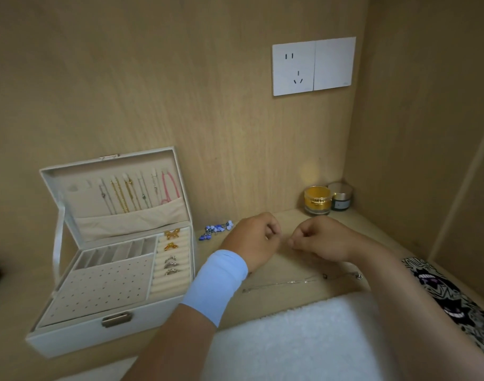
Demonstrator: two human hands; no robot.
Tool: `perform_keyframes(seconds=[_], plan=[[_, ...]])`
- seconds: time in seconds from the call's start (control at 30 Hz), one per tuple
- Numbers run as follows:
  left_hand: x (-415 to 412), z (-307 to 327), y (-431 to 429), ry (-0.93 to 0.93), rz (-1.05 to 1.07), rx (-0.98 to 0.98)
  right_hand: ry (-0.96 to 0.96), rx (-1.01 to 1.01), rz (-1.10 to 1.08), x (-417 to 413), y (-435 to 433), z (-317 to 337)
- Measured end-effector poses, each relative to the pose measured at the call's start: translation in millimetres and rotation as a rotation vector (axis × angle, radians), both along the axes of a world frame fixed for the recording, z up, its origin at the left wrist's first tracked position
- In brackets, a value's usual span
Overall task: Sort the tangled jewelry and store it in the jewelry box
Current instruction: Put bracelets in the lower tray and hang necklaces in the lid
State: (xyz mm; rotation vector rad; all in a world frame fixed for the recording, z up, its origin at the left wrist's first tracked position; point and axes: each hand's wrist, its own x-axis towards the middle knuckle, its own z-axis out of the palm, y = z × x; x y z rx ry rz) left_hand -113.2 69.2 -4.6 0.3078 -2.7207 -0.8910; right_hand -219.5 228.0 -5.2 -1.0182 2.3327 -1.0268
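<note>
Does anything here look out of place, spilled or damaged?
Nothing looks damaged or spilled. Two pieces lie loose outside the open jewelry box: a blue beaded piece bunched at the back of the desk, and a thin silver chain strung out nearer its front. That fits a sort in progress.

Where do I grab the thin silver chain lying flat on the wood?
Probably pinch the silver chain near its right end, by the small bead, coming straight down from above. It lies flat and stretched out on the wooden shelf, so nothing fits under it. The bead gives your fingertips a thicker bit to catch.
</note>
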Motion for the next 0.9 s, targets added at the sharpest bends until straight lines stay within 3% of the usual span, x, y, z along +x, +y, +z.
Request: perform_keyframes(seconds=[0.2, 0.5, 0.9], plan=[[33.7, 31.7, -26.9, 0.099, 0.019, 0.050, -0.209, -0.182, 0.094, 29.1, -15.4, 27.4], [109.9, 77.9, -98.1, 0.205, 0.127, 0.112, -0.237, -0.202, 0.269, 69.7, -78.2, 63.0], [192.9, 87.9, -180.9, -0.081, 0.202, 0.206, -0.207, -0.153, 0.362, 123.4, -178.6, 78.1]])
